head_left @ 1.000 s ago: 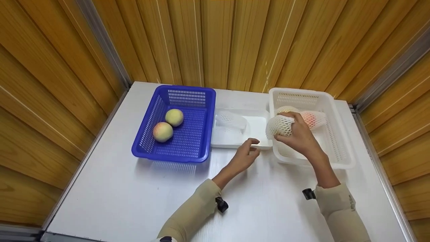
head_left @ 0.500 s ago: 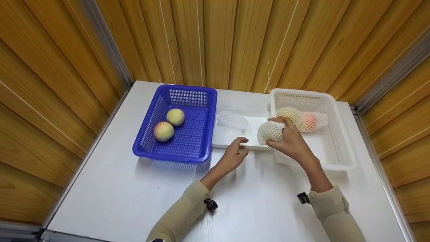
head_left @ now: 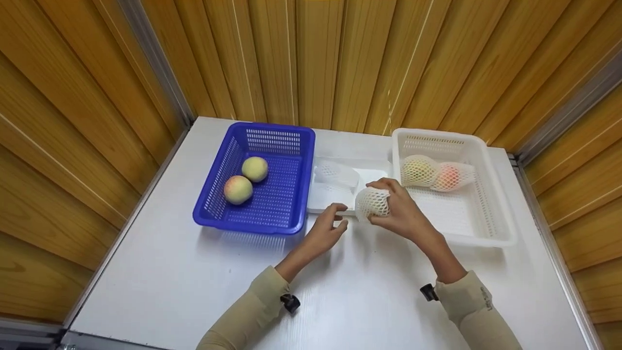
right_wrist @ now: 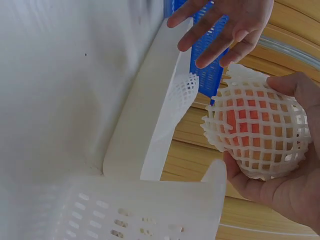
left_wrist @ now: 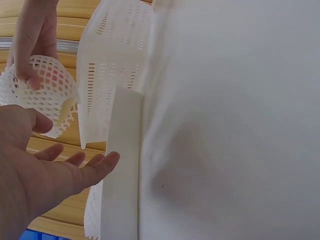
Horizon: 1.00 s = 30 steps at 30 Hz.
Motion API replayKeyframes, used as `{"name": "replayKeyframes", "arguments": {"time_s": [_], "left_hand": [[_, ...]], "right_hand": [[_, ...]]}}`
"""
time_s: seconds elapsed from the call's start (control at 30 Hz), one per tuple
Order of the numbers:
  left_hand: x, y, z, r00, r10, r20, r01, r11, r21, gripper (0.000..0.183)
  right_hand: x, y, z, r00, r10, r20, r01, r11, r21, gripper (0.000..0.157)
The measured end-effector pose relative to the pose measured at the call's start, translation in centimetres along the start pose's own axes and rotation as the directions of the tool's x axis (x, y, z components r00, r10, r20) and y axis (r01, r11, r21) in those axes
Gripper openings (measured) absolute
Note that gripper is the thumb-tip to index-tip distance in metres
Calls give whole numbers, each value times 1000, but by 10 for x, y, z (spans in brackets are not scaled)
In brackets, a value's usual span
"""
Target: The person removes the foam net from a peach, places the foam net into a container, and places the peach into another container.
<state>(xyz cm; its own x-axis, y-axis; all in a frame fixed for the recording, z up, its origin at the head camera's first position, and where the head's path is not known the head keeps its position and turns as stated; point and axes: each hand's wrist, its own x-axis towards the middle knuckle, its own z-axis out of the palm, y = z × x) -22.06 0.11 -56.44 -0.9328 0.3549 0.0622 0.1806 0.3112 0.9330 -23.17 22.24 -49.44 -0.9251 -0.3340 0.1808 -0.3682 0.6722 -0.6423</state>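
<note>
In the head view my right hand (head_left: 403,214) grips a peach in a white foam net (head_left: 372,202) over the front right of a shallow white tray (head_left: 330,199). The right wrist view shows red and yellow skin through the mesh of this netted peach (right_wrist: 257,130), with thumb and fingers curled round it. My left hand (head_left: 326,229) is just left of it, fingers loosely bent and holding nothing. In the left wrist view, the left hand (left_wrist: 45,170) has its fingers spread below the netted peach (left_wrist: 45,92). Loose foam nets (head_left: 336,174) lie in the tray.
Left of the tray, a blue basket (head_left: 248,227) contains two bare peaches (head_left: 255,169). A white basket (head_left: 501,214) on the right holds two netted peaches, one yellowish (head_left: 419,171) and one reddish (head_left: 448,177). Wood-look panels (head_left: 316,63) rise behind the white table (head_left: 170,282).
My right hand has carried the netted peach leftward and nearer me, from over the white basket to the tray's front. My left hand has drawn back to the left.
</note>
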Motion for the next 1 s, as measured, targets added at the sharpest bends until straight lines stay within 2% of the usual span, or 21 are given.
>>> {"name": "replayKeyframes", "arguments": {"time_s": [0.2,0.47,0.6,0.8,1.0], "left_hand": [[-12,-6,-10,1000,-12,-4,12,1000,8,38],[-25,-14,-20,999,-17,48,14,998,68,39],[-27,-19,-22,998,-28,52,26,999,46,41],[-26,-23,-27,997,-65,47,64,997,41,43],[-22,-26,-27,997,-64,52,61,996,63,46]], "right_hand": [[-2,-1,19,998,-49,37,49,998,-26,72],[-6,0,44,987,-81,136,94,991,-96,75],[-8,3,59,983,-75,168,94,990,-103,75],[-4,5,78,974,-116,195,138,985,-101,71],[1,7,89,973,-118,201,148,978,-146,74]]}}
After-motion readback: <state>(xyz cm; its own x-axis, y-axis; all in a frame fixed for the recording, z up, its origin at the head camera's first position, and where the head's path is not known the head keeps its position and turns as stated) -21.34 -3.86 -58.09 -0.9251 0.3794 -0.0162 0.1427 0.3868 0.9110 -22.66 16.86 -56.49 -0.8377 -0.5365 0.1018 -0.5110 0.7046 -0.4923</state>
